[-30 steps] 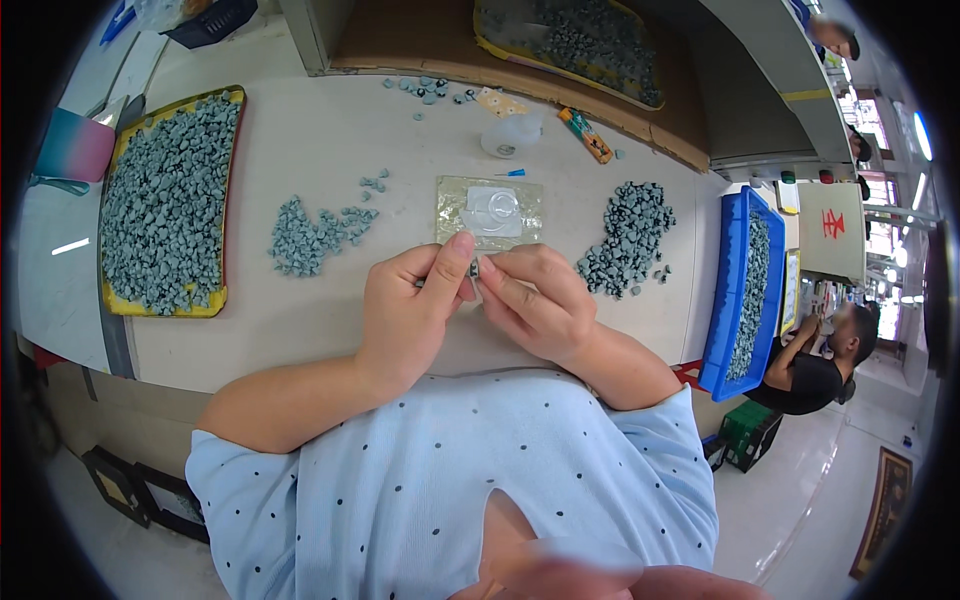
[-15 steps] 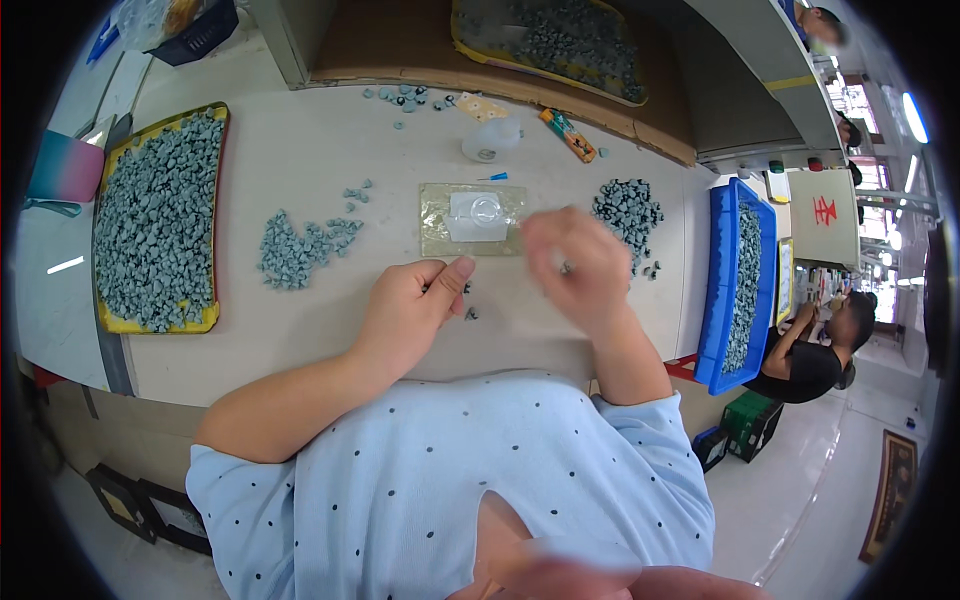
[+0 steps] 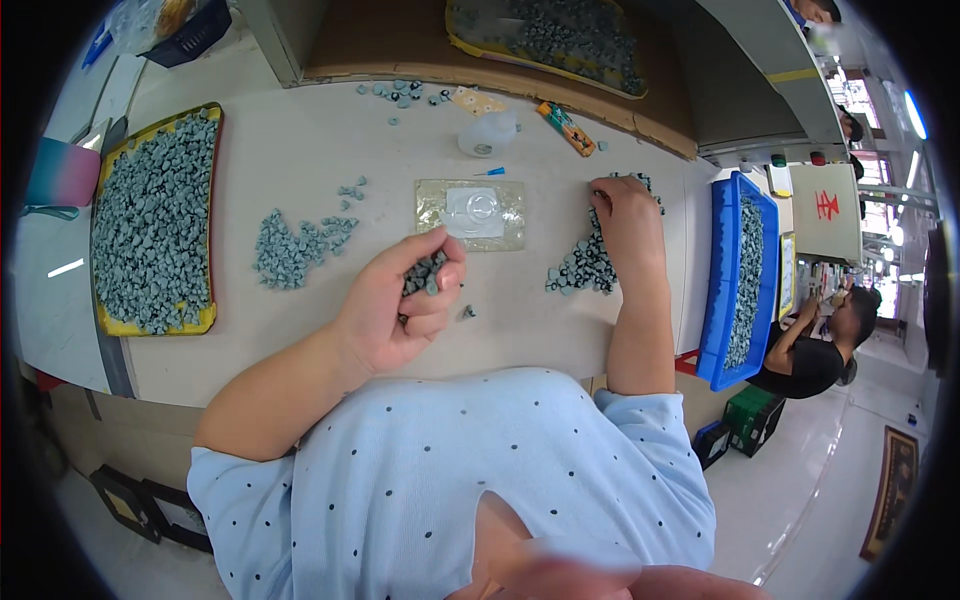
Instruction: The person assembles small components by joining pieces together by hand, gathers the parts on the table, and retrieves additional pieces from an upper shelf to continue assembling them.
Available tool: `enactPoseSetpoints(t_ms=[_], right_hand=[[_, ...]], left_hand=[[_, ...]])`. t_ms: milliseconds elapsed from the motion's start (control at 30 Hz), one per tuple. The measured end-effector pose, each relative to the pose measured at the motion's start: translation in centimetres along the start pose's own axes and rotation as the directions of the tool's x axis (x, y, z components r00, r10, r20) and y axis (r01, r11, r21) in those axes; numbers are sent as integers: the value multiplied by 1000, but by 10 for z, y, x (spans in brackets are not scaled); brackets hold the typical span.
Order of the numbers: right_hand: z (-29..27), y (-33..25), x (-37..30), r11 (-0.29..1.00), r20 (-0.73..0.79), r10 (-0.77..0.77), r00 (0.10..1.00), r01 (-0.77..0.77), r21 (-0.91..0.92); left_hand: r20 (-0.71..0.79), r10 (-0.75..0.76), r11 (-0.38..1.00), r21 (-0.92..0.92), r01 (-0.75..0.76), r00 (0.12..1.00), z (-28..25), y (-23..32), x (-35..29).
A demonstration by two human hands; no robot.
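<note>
Across the pale counter (image 3: 300, 150) we are sorting small grey parts. Our left hand (image 3: 400, 305) is curling shut around a handful of them, while our right hand (image 3: 628, 215) is resting, fingers seemingly loose, on the dark pile (image 3: 585, 268). Next we need one piece pinched out cleanly.

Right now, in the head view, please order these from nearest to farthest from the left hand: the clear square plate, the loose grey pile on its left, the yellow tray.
From the left hand:
1. Clear square plate, just beyond the fingers, centre of the table.
2. Loose grey pile, to the left.
3. Yellow tray, at the far left edge.
</note>
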State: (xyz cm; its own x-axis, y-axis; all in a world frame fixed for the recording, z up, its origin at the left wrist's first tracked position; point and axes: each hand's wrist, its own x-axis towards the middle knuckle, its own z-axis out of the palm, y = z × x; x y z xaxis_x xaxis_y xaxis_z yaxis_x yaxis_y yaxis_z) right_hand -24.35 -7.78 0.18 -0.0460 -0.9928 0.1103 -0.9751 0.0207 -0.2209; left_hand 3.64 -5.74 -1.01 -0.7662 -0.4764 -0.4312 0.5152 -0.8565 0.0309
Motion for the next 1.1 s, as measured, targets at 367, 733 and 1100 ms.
enactPoseSetpoints(t_ms=[367, 733, 1100], right_hand=[[-13, -31, -4, 937, -163, 5, 987, 52, 345], [-7, -73, -30, 710, -179, -370, 912, 401, 579], [7, -75, -34, 716, -221, -417, 882, 468, 518]], left_hand=[[-108, 105, 994, -2, -106, 989, 8, -10, 4], [-153, 122, 967, 241, -83, 981, 14, -14, 4], [-104, 251, 927, 313, -208, 962, 5, -12, 4]])
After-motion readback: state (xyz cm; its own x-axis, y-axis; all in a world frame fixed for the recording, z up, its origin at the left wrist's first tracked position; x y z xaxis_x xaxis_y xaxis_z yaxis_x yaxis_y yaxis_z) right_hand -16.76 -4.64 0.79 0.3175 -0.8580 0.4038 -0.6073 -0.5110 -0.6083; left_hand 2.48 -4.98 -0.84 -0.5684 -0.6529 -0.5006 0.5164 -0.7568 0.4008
